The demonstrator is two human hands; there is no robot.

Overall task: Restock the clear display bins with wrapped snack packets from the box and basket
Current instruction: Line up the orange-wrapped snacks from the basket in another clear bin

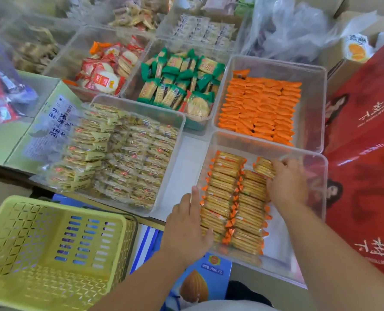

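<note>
Pinching cracker pkt (264, 167) w/ R hand (286, 182); L hand (186, 225) flat at bin (314, 171) (carton (206, 281): "240mL×20").

Head view — close, looking steeply down forward.

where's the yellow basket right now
The yellow basket sits bottom left in the head view, below the bin of pale yellow packets, left of the left hand.

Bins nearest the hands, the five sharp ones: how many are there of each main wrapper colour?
Orange-wrapper bins: 2
Green-wrapper bin: 1
Red-wrapper bin: 1
Yellow-wrapper bin: 1
Total: 5
</note>
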